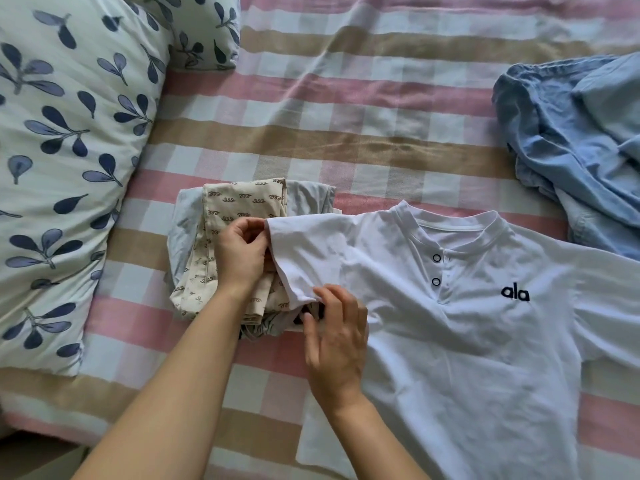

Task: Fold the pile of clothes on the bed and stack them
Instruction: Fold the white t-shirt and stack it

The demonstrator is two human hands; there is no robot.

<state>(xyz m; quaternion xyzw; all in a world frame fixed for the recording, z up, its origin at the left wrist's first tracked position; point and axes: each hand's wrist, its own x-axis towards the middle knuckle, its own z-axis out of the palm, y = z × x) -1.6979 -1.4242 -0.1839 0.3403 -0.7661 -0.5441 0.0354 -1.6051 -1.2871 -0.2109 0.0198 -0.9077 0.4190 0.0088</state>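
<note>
A white T-shirt [450, 323] with two dark buttons and a small dark logo lies spread front-up on the checked bedsheet [346, 133]. Its left sleeve lies over a small stack of folded clothes [225, 216], cream patterned fabric on top of pale blue. My left hand [242, 251] pinches the upper corner of that sleeve's hem. My right hand [336, 341] pinches the lower corner of the same hem, fingers curled at the fabric edge. A crumpled light-blue garment [571, 140] lies unfolded at the right edge.
A large pillow [62, 168] with dark blue leaf print fills the left side, with a second one [204, 29] behind it. The bed's near edge shows at the lower left corner.
</note>
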